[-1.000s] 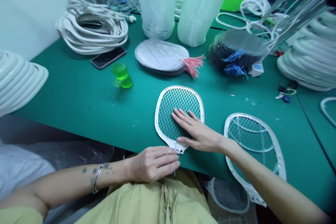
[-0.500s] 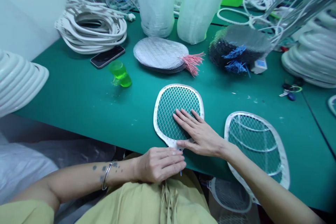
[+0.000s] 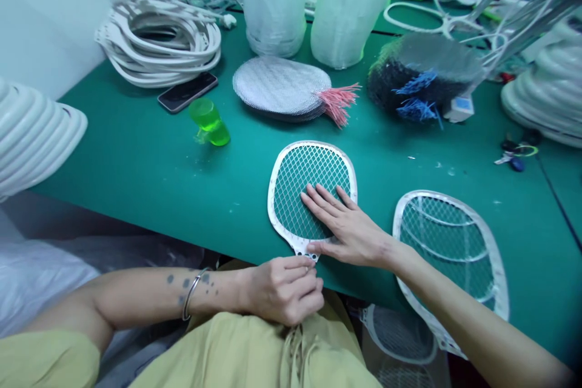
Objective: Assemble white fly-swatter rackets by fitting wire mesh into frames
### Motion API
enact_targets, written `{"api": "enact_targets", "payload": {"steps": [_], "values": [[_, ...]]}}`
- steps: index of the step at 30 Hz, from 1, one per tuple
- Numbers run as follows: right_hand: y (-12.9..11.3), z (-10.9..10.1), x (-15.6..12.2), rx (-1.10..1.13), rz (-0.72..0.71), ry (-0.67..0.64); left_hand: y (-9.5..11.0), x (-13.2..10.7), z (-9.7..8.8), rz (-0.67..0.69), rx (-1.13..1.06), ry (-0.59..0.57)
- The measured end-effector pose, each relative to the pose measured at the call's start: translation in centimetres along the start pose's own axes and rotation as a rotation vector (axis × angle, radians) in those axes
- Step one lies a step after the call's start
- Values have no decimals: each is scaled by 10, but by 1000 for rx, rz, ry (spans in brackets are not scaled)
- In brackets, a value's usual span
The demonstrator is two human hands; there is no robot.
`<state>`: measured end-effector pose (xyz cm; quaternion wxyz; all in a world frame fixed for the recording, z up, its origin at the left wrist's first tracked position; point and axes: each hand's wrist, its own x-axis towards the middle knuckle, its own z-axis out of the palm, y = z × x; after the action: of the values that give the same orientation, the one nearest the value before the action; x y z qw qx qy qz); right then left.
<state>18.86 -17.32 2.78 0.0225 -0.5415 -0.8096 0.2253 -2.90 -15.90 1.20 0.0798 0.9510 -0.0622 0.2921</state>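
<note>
While right hand (image 3: 351, 231) pins frame (image 3: 300, 176), left hand (image 3: 287, 294) has curled.

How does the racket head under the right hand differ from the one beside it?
The pressed racket head shows plain diamond mesh; the right racket head has curved white ribs across its mesh. The right hand lies on the first; only the forearm crosses the second. Both have white rims.

Yellow-green clothing, bare forearms, a metal bangle (image 3: 193, 294) beside dark tattoo dots (image 3: 178, 284).
</note>
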Motion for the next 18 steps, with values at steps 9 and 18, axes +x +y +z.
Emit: {"api": "enact_targets", "payload": {"steps": [9,18], "values": [[-1,-6,-4,177,12,-45,-40,13,-47,-418,-569,-197],[1,-88,43,1014,482,429,-108,-15,-3,-402,241,-244]]}}
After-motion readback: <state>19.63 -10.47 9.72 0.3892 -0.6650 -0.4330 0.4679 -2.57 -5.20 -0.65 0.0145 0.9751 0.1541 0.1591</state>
